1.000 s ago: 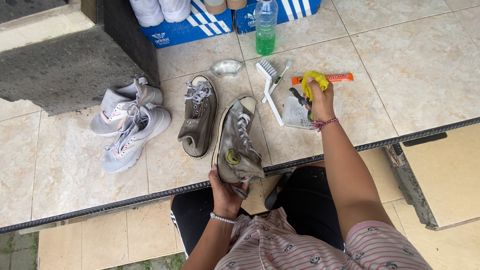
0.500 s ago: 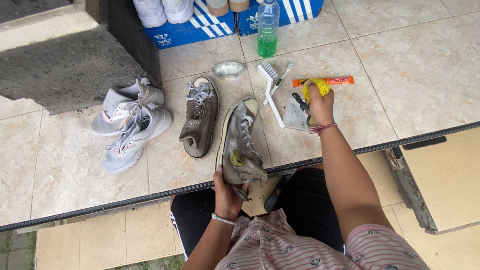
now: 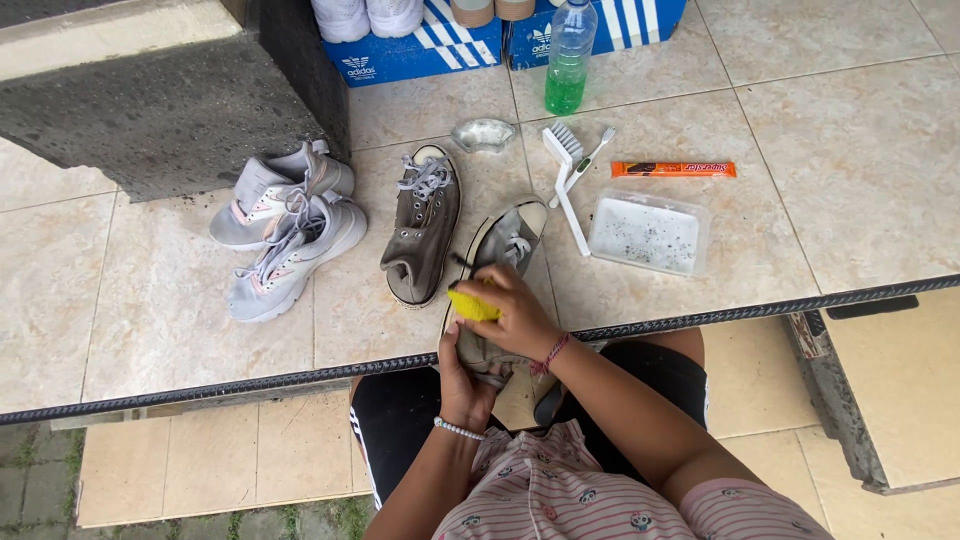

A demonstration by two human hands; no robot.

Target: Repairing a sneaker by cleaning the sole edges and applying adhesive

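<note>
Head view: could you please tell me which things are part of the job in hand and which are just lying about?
In hand:
- grey sneaker, held by left hand
- yellow sponge in right hand

Lying about:
- second grey sneaker
- pale trainers
- brush, toothbrush
- tray
- orange tube
- green bottle
- small dish
- blue boxes

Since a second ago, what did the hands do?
The right hand carried the yellow sponge from the plastic tray back onto the grey sneaker. The left hand kept its grip on the sneaker. The other shoes, brushes and bottle stayed put.
</note>
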